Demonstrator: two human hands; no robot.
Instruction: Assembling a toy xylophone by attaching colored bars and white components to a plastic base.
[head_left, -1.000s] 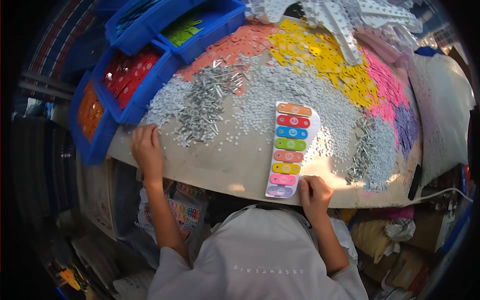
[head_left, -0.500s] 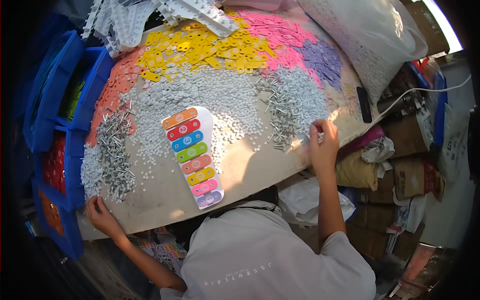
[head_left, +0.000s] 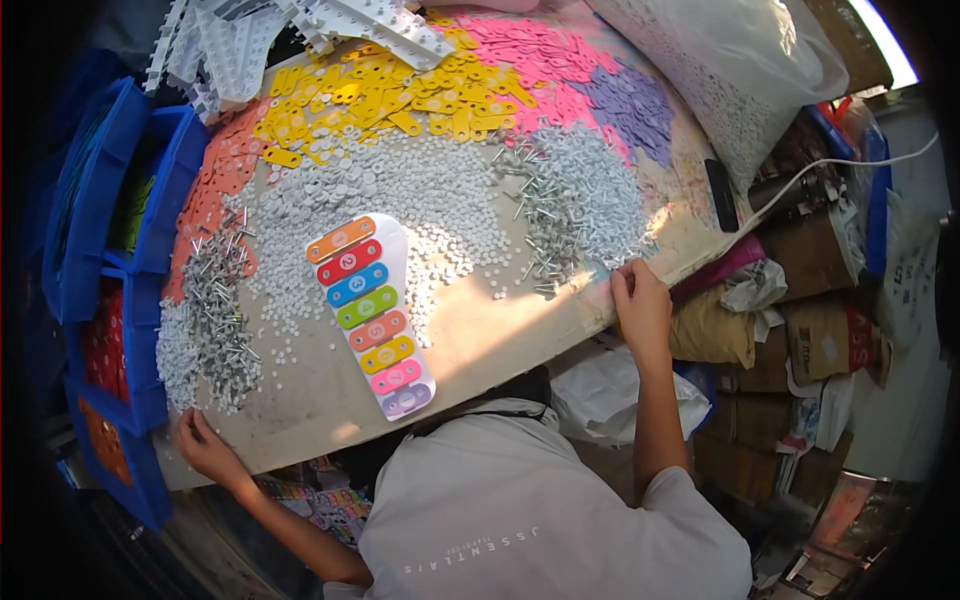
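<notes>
Board [head_left: 395, 262]: white on my feed; its bars [head_left: 366, 306] run orange, red, blue, green, salmon, yellow, pink, lilac.
Loose strips [head_left: 455, 95]: I see separate patches of yellow, hot pink, purple and salmon.
Pins [head_left: 218, 310]: silver.
Small discs [head_left: 385, 180]: pale grey, bright white where sunlit.
Bins [head_left: 146, 340]: solid blue; I make out red, green and orange pieces inside.
Tabletop [head_left: 490, 350]: beige, faintly pink-stained toward the right.
Shirt [head_left: 530, 500]: light grey, pale lettering.
Cord [head_left: 830, 163]: white.

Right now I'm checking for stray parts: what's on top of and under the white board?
Eight coloured bars lie on the white board; anything between it and the tabletop is covered.
</notes>
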